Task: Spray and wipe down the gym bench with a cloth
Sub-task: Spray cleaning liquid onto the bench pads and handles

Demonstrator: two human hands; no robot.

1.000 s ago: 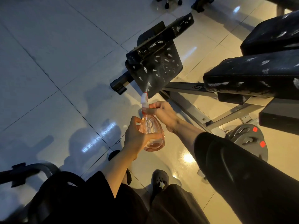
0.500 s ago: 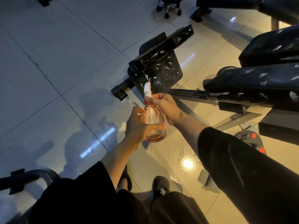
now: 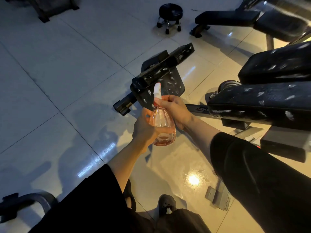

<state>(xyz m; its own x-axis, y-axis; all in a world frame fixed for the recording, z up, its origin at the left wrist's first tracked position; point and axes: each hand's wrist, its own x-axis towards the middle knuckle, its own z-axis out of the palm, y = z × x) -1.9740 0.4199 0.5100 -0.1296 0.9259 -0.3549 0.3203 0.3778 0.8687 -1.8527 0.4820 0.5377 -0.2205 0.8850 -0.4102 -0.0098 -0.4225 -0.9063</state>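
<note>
Both hands on the pink spray bottle (image 3: 162, 127), held up over the tiled floor (image 3: 67, 64) approx mid-frame. Left hand (image 3: 144, 130) is wrapped round the fat lower body w/ fingers curled on it, thumb up the side. Right hand (image 3: 175, 109) clamps the neck right under the white nozzle (image 3: 157, 89), fingers curled tight together. Nozzle points toward the small black pad (image 3: 170, 81) w/ white flecks on it. Bench pad (image 3: 262, 100) sits at the right edge, also flecked white. Little wheeled stool (image 3: 170, 14) near the top edge. No cloth visible afaict.
</note>
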